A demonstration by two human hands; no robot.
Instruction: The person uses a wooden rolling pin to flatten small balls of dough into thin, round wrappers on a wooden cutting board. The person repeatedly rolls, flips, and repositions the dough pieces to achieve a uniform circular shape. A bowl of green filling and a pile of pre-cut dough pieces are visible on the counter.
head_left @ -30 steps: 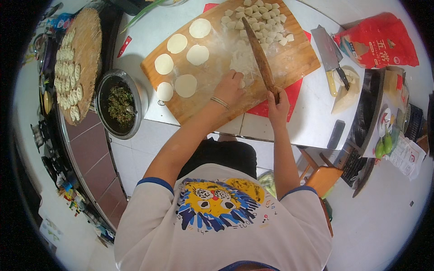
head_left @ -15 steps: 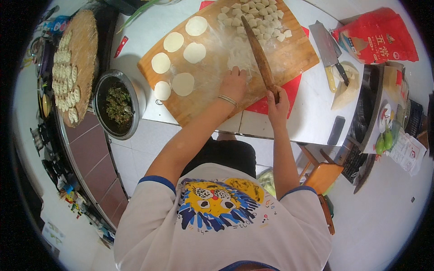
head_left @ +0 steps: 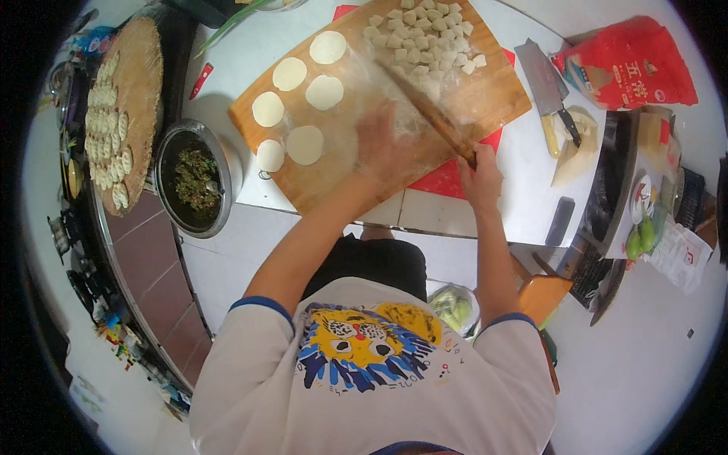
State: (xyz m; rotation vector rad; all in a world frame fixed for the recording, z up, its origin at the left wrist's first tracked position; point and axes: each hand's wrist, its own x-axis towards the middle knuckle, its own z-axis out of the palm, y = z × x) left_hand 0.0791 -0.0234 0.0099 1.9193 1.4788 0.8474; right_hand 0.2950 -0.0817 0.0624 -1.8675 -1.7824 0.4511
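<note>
I count six dough rounds (head_left: 305,145) flat; upper-centre lumps (head_left: 414,56) unrolled. Right hand (head_left: 482,179) grips rolling pin (head_left: 429,111); left hand (head_left: 377,142) blurred, can't tell.

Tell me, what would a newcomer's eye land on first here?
Probably the bright lion on the shirt, low in the middle. Next comes the board above it, with six pale rounds on its left, many small dough pieces toward its far right, and a rolling pin in the right hand. The red bag stands out at upper right.
</note>
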